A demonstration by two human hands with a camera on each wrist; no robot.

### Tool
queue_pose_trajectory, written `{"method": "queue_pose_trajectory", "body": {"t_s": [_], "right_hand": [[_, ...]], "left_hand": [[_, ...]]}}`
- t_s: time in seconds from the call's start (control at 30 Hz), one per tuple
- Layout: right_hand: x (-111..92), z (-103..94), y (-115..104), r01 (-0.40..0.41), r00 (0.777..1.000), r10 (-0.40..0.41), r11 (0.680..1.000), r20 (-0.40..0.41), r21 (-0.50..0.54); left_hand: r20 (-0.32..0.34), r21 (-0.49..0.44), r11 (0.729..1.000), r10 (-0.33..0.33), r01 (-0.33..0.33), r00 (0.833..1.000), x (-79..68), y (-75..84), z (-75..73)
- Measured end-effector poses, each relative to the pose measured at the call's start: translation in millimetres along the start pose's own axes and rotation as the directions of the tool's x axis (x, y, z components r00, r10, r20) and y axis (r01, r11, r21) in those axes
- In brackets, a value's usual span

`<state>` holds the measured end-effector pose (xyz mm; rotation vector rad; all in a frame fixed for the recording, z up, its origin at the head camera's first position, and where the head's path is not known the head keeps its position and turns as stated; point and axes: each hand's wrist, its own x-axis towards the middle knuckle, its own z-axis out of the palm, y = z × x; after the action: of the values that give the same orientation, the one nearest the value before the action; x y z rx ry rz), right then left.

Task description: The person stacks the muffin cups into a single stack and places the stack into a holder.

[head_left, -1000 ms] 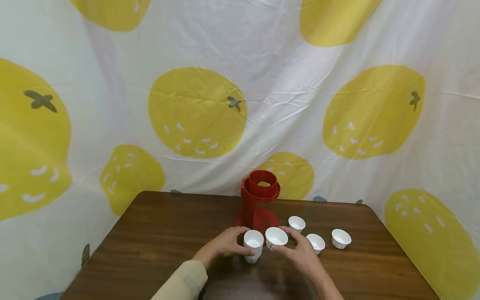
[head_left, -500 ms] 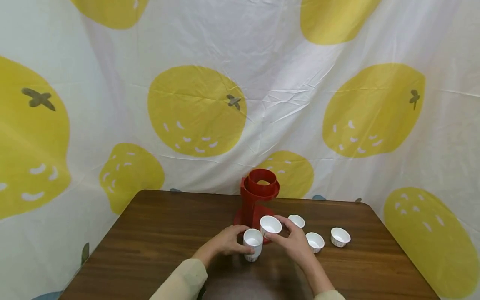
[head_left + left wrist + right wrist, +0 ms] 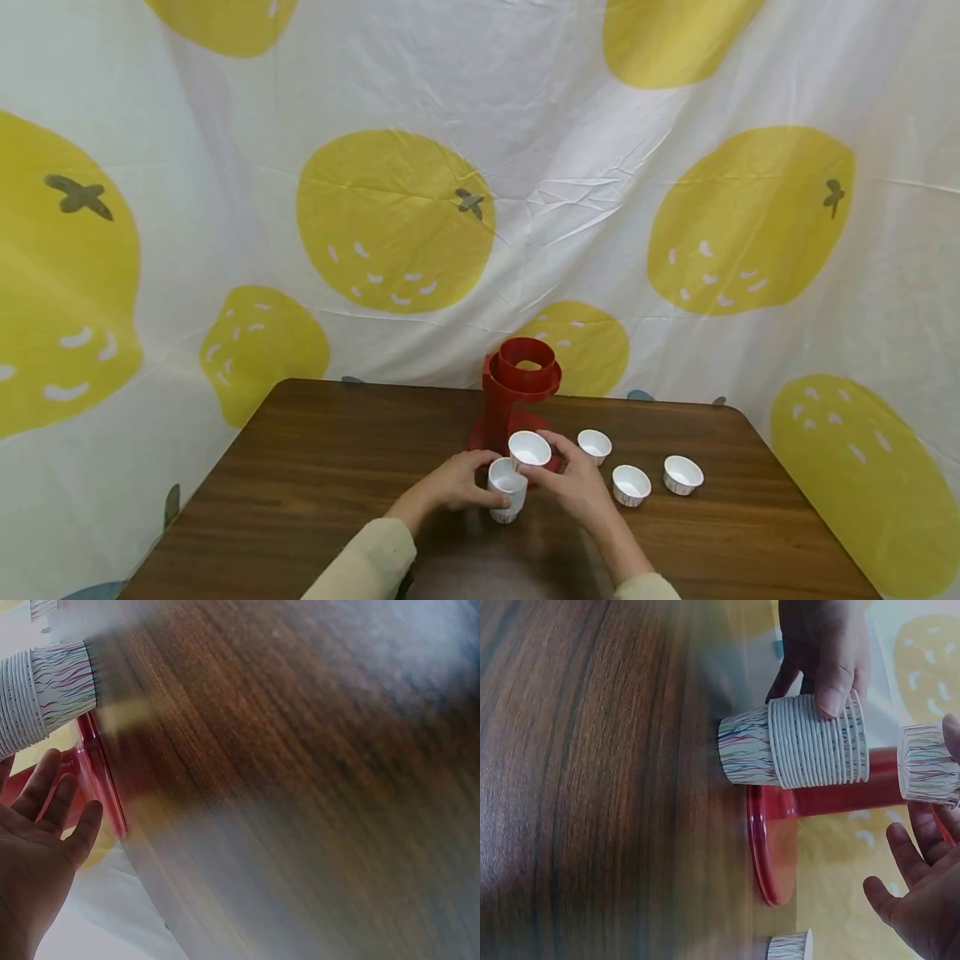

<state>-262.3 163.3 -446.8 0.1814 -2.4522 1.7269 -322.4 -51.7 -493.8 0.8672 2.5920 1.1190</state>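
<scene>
A stack of nested white paper cups (image 3: pixel 512 500) stands upright on the table, and my left hand (image 3: pixel 459 482) grips it between thumb and fingers. In the right wrist view the stack (image 3: pixel 814 742) shows many tight rims and a squiggle-patterned lowest cup. My right hand (image 3: pixel 576 479) pinches a single paper cup (image 3: pixel 529 450), mouth up, over the stack's top and slightly to its right. A gap separates this cup (image 3: pixel 928 761) from the stack in the right wrist view. The left wrist view shows spread fingers of the left hand (image 3: pixel 37 847) beside the stack (image 3: pixel 56 694).
Behind the stack stands a red dispenser-like stand (image 3: pixel 497 408) with a ring top and round base. Three loose paper cups sit to the right: one at the back (image 3: pixel 595 447), one nearer (image 3: pixel 632 486), one farther right (image 3: pixel 682 475). A lemon-print cloth (image 3: pixel 465 100) hangs behind the wooden table (image 3: pixel 315 467).
My right hand has brought its cup up and leftward, from beside the stack to over its top. The left hand and the stack have stayed in place.
</scene>
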Motion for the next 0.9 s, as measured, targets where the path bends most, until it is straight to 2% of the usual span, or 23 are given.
{"method": "queue_pose_trajectory", "body": {"t_s": [0.23, 0.5, 0.63, 0.9], "right_hand": [[3, 7.1, 0, 0.02, 1.0, -0.019, 0.999, 0.021, -0.028], [4, 10.9, 3, 0.015, 1.0, -0.011, 0.991, 0.029, -0.134], [3, 12.7, 5, 0.027, 0.999, -0.022, 0.99, 0.035, -0.136], [4, 16.5, 10, 0.031, 0.999, -0.024, 0.989, 0.049, -0.143]], "left_hand": [[-0.002, -0.002, 1.0, 0.009, -0.009, 1.0, 1.0, 0.2, 0.4], [-0.002, 0.013, 1.0, 0.001, -0.001, 1.0, 0.4, -0.2, 0.8], [-0.009, 0.032, 0.999, 0.011, -0.011, 1.0, 0.0, -0.1, 1.3], [-0.013, 0.008, 1.0, 0.028, -0.028, 1.0, 0.8, -0.3, 0.3]]}}
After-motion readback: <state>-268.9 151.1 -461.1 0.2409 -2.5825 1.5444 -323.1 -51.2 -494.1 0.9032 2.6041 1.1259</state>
